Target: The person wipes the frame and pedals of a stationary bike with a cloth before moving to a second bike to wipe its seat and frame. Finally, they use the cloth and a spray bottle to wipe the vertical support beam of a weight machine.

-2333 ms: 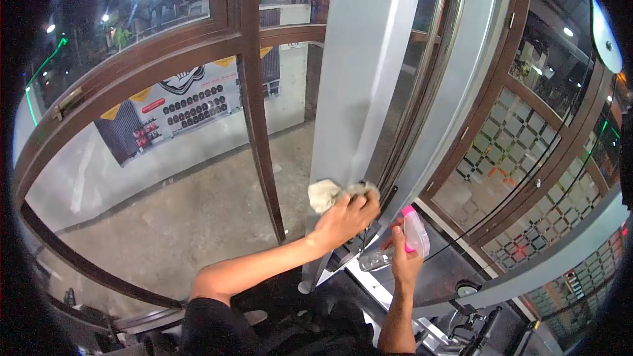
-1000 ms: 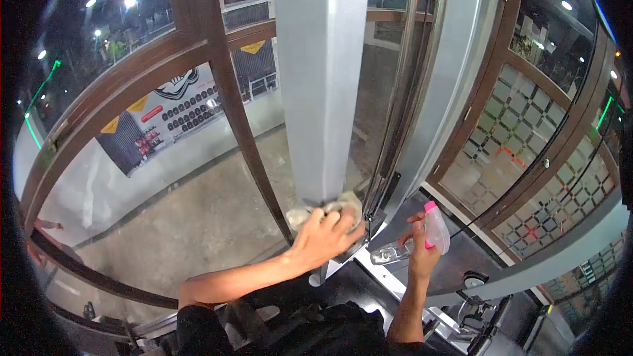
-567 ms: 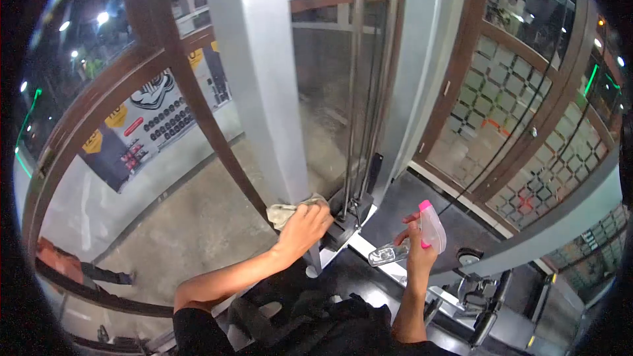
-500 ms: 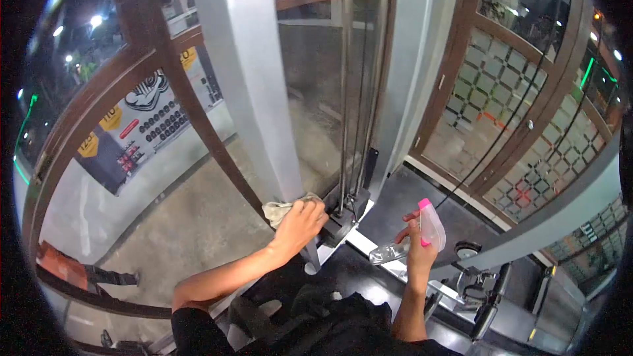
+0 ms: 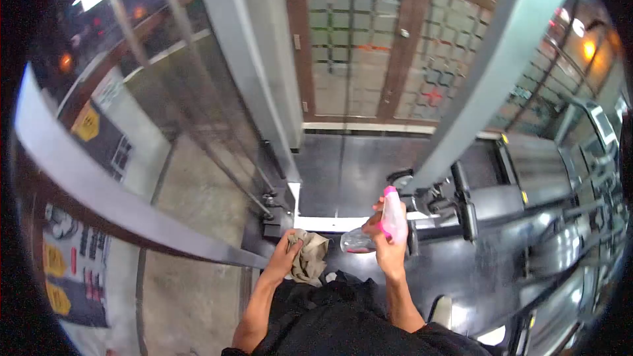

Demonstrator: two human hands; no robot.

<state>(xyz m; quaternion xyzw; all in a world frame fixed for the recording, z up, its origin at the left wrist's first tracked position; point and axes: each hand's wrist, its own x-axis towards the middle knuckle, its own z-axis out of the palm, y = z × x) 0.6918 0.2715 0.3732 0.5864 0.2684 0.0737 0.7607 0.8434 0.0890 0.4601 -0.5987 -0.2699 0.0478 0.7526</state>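
My left hand (image 5: pixel 282 258) grips a crumpled beige cloth (image 5: pixel 308 257) in front of my body, beside the foot of a slanting grey metal post (image 5: pixel 165 224). To the right, my right hand (image 5: pixel 389 245) is wrapped round a spray bottle (image 5: pixel 394 216) with a pink and white head. The bottle's clear body (image 5: pixel 357 241) points to the left, toward the cloth. Some of my right fingers are hidden behind the spray head.
A weight stack base (image 5: pixel 279 211) with vertical rods stands at left of centre. Another grey post (image 5: pixel 491 72) rises at the right, near black padded rollers (image 5: pixel 463 201). Brown-framed glass doors (image 5: pixel 353 46) stand ahead, with treadmills (image 5: pixel 547 165) to the right.
The view has swung to the right. My left hand has come off the grey post with the cloth and is now closer to my body and the spray bottle. My right hand still holds the bottle.
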